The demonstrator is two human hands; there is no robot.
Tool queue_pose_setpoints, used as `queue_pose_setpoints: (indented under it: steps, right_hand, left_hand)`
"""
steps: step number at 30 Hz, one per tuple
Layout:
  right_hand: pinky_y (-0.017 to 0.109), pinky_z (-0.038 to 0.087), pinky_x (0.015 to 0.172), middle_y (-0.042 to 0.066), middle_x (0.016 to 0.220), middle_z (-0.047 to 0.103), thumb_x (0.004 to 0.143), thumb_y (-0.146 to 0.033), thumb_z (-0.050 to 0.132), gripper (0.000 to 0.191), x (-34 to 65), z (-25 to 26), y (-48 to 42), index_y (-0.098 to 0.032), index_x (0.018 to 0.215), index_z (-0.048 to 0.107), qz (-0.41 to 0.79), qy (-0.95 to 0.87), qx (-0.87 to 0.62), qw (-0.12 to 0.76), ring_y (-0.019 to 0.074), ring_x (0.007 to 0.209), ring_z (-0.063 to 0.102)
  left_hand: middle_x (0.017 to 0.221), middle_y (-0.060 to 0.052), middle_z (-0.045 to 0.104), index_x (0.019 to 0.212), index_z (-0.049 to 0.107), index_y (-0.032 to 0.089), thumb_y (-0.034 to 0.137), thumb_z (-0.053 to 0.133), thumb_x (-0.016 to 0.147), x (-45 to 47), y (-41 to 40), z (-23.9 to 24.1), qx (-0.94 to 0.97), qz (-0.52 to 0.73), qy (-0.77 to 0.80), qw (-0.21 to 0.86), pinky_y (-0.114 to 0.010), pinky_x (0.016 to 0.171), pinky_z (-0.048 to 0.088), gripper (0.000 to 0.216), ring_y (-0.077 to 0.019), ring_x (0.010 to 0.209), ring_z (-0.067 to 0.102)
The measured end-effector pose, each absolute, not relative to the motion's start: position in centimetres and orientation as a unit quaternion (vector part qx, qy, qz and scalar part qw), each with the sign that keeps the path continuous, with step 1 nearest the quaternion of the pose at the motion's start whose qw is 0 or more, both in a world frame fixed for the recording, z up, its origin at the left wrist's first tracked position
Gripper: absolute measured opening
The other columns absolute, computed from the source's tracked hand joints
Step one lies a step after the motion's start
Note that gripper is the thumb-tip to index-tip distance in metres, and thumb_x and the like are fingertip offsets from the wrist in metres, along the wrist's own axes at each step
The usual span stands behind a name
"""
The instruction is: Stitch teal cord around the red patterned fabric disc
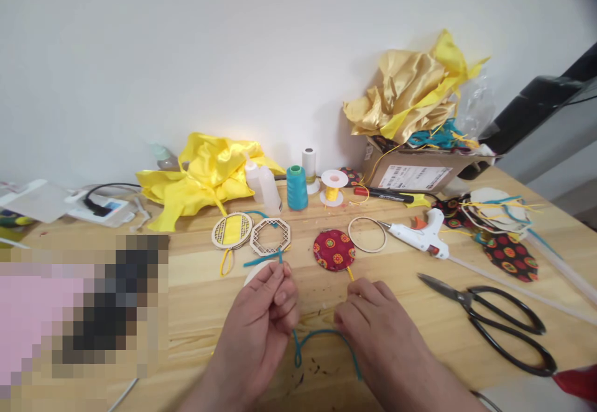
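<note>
My left hand (268, 306) pinches a teal cord (321, 331) between thumb and fingers. One end of it pokes up above the fingertips, and the rest loops down onto the table and passes beneath my right hand (373, 319). That right hand is closed, knuckles up, and its fingertips are hidden. Just above its knuckles, a yellow cord (351, 273) comes from a round dark red fabric-covered disc (334, 250) with a flower pattern. Beyond my left hand lie an octagonal wooden lattice frame (254, 247) and a round wooden frame with yellow fabric (232, 230). A pale disc (254, 272) is partly covered by my left hand.
Black-handled scissors (489, 319) and a white glue gun (422, 235) lie to the right, near a thin wooden ring (368, 217). A teal thread spool (297, 188), bottles (269, 191) and yellow fabric (196, 176) stand behind. A cardboard box (410, 169) holds fabric scraps.
</note>
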State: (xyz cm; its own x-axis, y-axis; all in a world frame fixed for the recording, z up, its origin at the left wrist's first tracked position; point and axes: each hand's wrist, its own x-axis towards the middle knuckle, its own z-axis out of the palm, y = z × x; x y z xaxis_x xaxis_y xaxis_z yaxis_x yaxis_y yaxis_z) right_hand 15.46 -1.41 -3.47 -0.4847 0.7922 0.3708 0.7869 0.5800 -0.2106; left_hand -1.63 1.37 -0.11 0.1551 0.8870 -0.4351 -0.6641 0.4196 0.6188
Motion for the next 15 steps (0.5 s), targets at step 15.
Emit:
queue_pose_setpoints:
  steps: [15]
  right_hand:
    - [0.020, 0.037, 0.046, 0.000, 0.069, 0.067, 0.067, -0.032, 0.070, 0.028, 13.6, 0.0, -0.1, -0.017, 0.090, 0.072, 0.625, -0.412, -0.553, 0.365, 0.0072, 0.049, 0.047]
  left_hand:
    - [0.053, 0.006, 0.046, 0.070, 0.060, 0.015, 0.024, 0.074, 0.071, -0.4, 0.3, 0.2, 0.192, 0.517, 0.412, 0.725, -0.016, 0.043, 0.028, 0.017, -0.0051, 0.048, 0.034]
